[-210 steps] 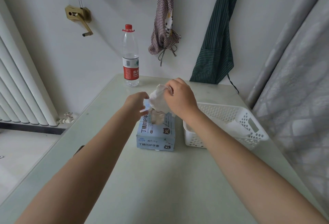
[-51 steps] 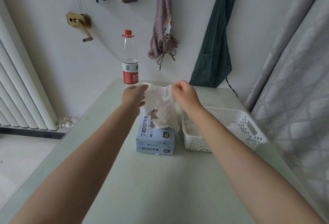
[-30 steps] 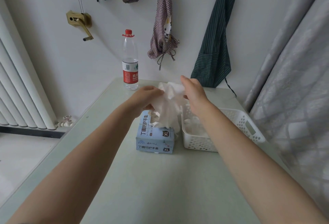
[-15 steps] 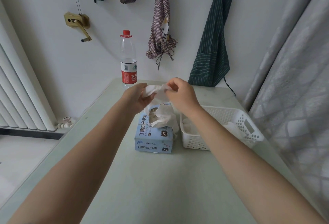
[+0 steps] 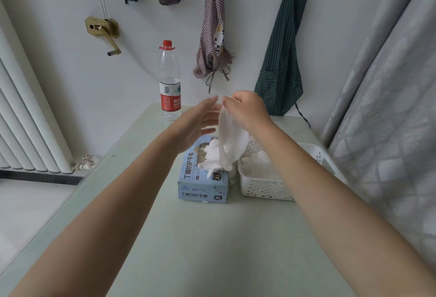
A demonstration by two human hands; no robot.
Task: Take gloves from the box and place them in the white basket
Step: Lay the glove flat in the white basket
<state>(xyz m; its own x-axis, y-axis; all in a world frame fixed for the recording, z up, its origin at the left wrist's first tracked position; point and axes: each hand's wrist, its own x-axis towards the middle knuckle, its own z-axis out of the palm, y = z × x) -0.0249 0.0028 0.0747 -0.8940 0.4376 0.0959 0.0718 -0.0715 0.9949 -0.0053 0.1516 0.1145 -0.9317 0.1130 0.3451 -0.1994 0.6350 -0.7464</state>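
Our left hand [image 5: 200,122] has just let go of the glove [image 5: 226,145], fingers now spread beside it. Our right hand [image 5: 245,110] alone pinches its top above the box [image 5: 203,185], so it can swing to the white basket [image 5: 264,189].

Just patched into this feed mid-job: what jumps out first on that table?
At the centre, the right hand pinches a white glove hanging over the blue glove box, while the left hand is open beside it. Right of the box, the white basket already holds gloves. A water bottle with a red cap stands at the table's far edge.
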